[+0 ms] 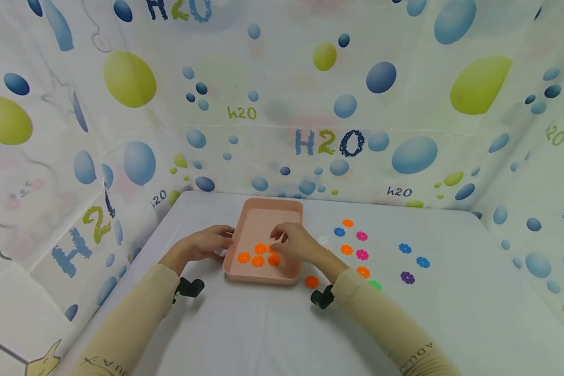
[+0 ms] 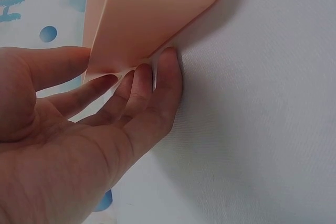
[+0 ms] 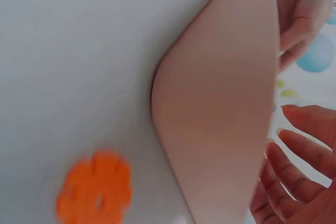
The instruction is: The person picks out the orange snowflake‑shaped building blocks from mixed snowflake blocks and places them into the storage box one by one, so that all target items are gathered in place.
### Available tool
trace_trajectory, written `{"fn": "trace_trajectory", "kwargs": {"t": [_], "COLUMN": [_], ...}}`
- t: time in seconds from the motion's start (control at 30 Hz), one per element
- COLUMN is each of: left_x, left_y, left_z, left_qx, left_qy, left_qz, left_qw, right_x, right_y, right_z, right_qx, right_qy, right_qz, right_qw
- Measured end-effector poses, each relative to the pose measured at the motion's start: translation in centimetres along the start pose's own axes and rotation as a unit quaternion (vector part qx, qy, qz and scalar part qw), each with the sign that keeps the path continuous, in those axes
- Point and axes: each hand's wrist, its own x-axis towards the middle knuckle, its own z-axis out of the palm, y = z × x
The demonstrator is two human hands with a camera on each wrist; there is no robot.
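A shallow pink tray lies on the white table, with several orange flower-shaped pieces grouped in its near half. My left hand holds the tray's left side; in the left wrist view its thumb lies against the wall and the other fingers curl at the lower edge. Over the tray's right half hovers my right hand, partly covering the orange pieces beneath. Its fingers are loosely spread in the right wrist view, with nothing seen between them.
Just right of the tray lies a single orange flower piece. Scattered further right are blue, pink, purple, green and white flower pieces. A patterned curtain encloses the table behind.
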Motion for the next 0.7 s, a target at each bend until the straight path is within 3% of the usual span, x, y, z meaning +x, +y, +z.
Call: {"fn": "trace_trajectory", "kwargs": {"t": [0.13,0.37,0.53,0.7], "left_x": [-0.1,-0.1,-0.2,-0.2], "left_y": [0.1,-0.1,-0.1,-0.2], "left_z": [0.0,0.1,0.1,0.1], "left_qx": [0.003,0.006,0.008,0.004], "left_qy": [0.002,0.008,0.012,0.011], "left_qz": [0.001,0.003,0.002,0.002], "left_qw": [1.0,0.9999,0.9999,0.9999], "right_x": [-1.3,-3.7,-4.8,-5.2], "right_y": [0.7,2.4,5.1,8.5], "right_z": [-1.6,-4.8,-7.3,-9.8], "right_qx": [-0.015,-0.015,-0.021,-0.041], "right_qy": [0.006,0.02,0.038,0.057], "right_qz": [-0.018,-0.012,-0.001,0.044], "right_qw": [0.9997,0.9996,0.9991,0.9966]}}
